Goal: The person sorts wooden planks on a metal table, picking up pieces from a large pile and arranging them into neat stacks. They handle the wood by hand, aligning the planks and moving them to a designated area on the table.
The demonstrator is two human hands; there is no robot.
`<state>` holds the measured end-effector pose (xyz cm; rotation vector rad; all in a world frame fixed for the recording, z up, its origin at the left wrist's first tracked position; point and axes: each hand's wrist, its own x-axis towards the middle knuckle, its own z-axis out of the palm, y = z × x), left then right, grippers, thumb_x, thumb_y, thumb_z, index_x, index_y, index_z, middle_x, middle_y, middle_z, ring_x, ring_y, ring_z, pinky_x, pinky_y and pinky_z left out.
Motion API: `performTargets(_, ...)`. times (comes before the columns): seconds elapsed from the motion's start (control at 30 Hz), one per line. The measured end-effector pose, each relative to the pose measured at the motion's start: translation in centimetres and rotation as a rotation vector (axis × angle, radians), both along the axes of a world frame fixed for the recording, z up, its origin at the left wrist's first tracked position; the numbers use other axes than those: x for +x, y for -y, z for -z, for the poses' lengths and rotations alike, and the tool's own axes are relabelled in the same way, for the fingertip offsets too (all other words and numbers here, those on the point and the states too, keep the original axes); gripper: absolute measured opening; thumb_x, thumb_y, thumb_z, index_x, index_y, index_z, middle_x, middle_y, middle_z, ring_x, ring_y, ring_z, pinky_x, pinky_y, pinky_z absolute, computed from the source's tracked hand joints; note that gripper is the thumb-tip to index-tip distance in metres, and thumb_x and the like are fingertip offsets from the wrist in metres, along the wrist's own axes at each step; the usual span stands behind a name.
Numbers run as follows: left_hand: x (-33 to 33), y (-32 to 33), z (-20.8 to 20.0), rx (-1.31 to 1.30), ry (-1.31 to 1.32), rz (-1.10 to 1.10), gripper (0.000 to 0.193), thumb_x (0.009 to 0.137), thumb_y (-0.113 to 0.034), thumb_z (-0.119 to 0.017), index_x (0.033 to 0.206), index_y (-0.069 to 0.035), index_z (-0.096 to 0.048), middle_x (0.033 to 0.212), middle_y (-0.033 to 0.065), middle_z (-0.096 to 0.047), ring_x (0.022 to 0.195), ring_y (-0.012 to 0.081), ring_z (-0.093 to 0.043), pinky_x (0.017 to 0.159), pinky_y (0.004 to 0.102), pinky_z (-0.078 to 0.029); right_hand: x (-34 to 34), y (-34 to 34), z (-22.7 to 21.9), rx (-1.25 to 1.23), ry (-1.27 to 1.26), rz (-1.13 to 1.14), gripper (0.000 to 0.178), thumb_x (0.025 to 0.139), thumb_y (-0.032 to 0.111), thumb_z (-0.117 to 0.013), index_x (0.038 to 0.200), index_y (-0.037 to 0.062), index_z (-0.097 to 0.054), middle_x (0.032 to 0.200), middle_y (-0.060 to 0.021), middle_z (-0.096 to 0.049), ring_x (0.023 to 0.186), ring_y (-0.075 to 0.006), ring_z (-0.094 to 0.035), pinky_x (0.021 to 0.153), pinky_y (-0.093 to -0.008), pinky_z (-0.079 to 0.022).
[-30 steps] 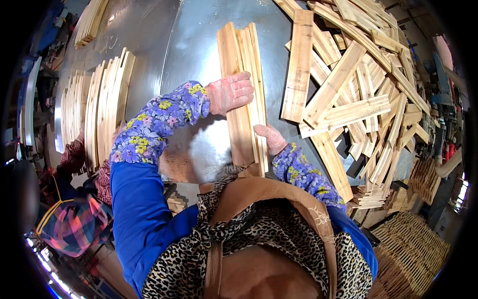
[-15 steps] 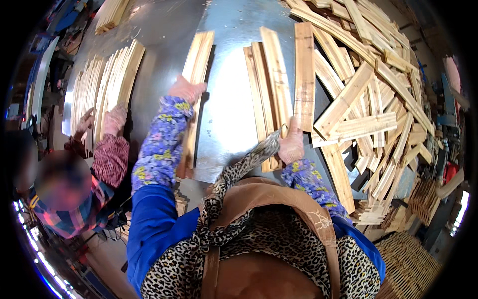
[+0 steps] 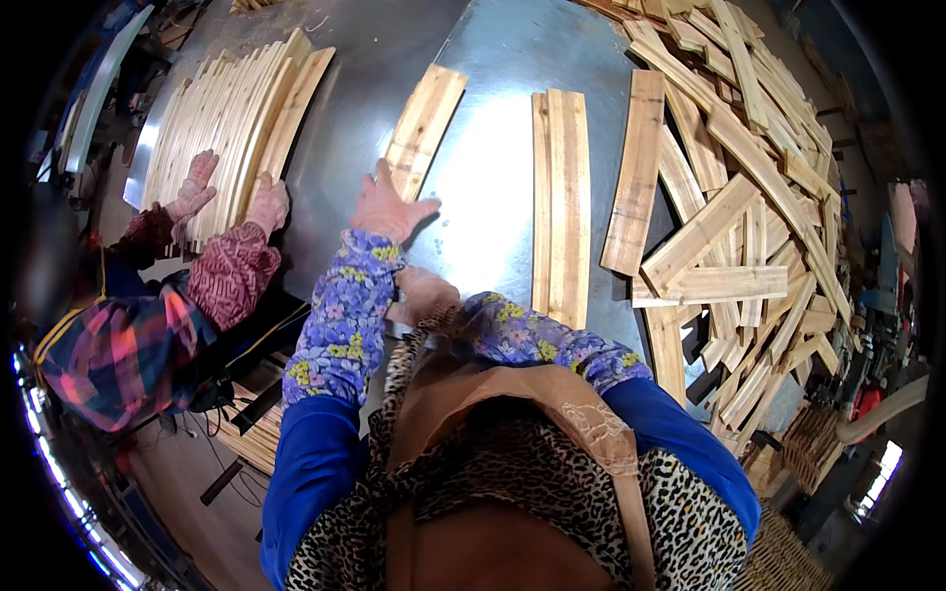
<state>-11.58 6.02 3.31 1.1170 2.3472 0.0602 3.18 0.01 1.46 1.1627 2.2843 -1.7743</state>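
A pale wooden slat (image 3: 426, 128) lies tilted on the metal table in front of me. My left hand (image 3: 389, 205) rests over it, thumb and fingers spread. My right hand (image 3: 426, 295) is close beside my left forearm; its fingertips are hidden behind the flowered sleeve, so what it touches cannot be made out. The slat's near part is hidden under my left hand and sleeve. To the right lie a wider slat (image 3: 568, 207) and a narrow slat (image 3: 541, 197), side by side, apart from both hands.
At the left a co-worker's hands (image 3: 266, 204) touch a row of upright slats (image 3: 222, 128). A darker board (image 3: 634, 172) lies right of the pair. Beyond it a loose heap of slats (image 3: 724, 231) covers the table's right side. The metal table (image 3: 345, 128) shines in the middle.
My right hand has left the slats on the right and moved left to my left forearm. My left hand has spread its fingers, and the slat under it tilts further right.
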Motion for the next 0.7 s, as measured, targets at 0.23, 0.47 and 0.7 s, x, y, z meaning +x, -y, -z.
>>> performTargets(0.23,-0.2,3.6,1.3,0.183,-0.359,0.241,0.104,0.088,-0.041,-0.085,0.172,-0.007,-0.035,0.167,0.0204,-0.046,0.138,0.0414,-0.060,0.119,0.0478,-0.049,17.4,-8.1,-1.0,0.556,0.717,0.510,0.098,0.081,0.046,-0.091,0.158,0.0021,-0.051,0.136,-0.0315,-0.065,0.132,-0.0458,-0.061,0.120,-0.0538,-0.046)
performTargets(0.47,17.4,2.7,5.7,0.307,-0.020,0.403,0.104,0.087,-0.065,-0.080,0.159,0.004,-0.050,0.146,0.0272,-0.056,0.131,0.0432,-0.055,0.113,0.0543,-0.044,20.3,-11.2,4.0,0.100,0.171,0.628,0.104,0.087,0.051,-0.084,0.167,0.0000,-0.040,0.154,-0.0364,-0.056,0.148,-0.0474,-0.051,0.127,-0.0515,-0.040)
performTargets(0.7,17.7,-0.2,4.8,0.132,0.029,0.262,0.109,0.080,-0.042,-0.091,0.168,-0.005,-0.040,0.171,0.0248,-0.035,0.146,0.0429,-0.048,0.122,0.0517,-0.044,26.1,-23.3,1.1,0.611,0.608,0.760,0.085,0.087,0.032,-0.084,0.158,0.0058,-0.044,0.143,-0.0308,-0.060,0.134,-0.0470,-0.061,0.112,-0.0555,-0.053)
